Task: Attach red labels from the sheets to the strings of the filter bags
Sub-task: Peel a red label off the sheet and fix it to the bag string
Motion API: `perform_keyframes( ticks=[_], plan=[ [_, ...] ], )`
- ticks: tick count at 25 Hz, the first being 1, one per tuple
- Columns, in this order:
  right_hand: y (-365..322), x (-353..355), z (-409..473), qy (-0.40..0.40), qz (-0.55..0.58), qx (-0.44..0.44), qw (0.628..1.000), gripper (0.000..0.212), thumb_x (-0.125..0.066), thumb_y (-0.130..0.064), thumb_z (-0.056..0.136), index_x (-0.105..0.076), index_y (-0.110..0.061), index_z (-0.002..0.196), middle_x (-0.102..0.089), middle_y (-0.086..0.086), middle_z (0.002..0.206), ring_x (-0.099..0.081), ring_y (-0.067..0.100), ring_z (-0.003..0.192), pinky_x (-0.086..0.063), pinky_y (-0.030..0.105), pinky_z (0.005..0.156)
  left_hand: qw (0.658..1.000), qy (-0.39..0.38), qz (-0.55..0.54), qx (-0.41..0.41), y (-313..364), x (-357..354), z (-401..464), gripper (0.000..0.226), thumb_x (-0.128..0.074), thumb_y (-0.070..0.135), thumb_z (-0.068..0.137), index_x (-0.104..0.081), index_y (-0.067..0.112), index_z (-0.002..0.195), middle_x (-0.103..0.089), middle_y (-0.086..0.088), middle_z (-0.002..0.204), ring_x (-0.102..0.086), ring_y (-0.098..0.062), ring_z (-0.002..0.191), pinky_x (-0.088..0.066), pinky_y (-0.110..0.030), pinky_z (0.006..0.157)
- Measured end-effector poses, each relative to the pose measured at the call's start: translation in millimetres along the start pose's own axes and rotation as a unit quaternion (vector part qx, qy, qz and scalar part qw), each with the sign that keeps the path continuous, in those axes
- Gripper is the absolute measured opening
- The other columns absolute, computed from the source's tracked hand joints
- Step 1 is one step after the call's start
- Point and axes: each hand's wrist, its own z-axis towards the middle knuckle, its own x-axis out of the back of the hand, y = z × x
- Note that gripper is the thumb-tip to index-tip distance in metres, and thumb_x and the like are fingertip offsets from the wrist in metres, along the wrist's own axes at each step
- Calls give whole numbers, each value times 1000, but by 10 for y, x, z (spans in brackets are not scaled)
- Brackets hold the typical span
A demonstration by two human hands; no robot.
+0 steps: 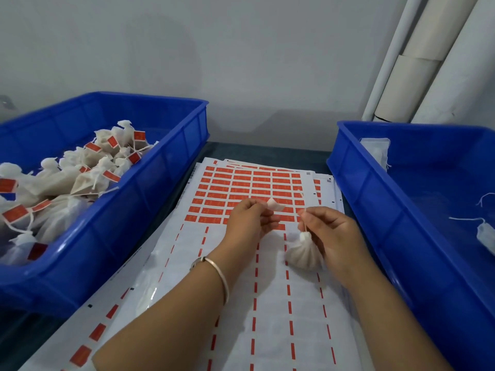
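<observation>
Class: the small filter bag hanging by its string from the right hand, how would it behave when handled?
The filter bag probably swings freely, hanging from a thin string the right hand pinches. It looks soft and light, likely slumping when set down.

Grey wall (241,49) — white pipes (417,62)

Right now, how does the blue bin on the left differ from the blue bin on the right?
The left bin is heaped with filter bags, many carrying red labels. The right bin holds only a few bags, with no red labels showing. Both are blue and flank the label sheets.
</observation>
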Motion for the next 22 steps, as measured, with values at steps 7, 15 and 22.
perform_keyframes(
  ticks=[7,15,22],
  plan=[
    [-55,-110,-86,-43,-68,90,993,8,-67,-36,74,-66,-28,77,-67,-16,88,-63,-2,91,-47,6,67,995,-78,68,-10,-116,74,-317,19,-50,25,96,-65,19,85,-71,7,70,-69,-10,69,-52,-20,64],
    [18,-45,-18,21,-35,64,997,7,-66,-20,85,-68,-25,79,-69,-24,82,-62,-11,85,-43,0,60,990,-102,99,1,-77,42,-361,13,-53,28,93,-63,23,86,-71,8,69,-69,-20,81,-51,-31,78],
    [16,-62,-36,32,-43,65,996,8,-66,-24,83,-65,-30,79,-68,-30,79,-64,-8,83,-46,3,60,987,-97,124,-41,-93,64,-382,16,-50,32,94,-60,28,82,-65,24,62,-64,-1,63,-42,-12,53]
  ],
)
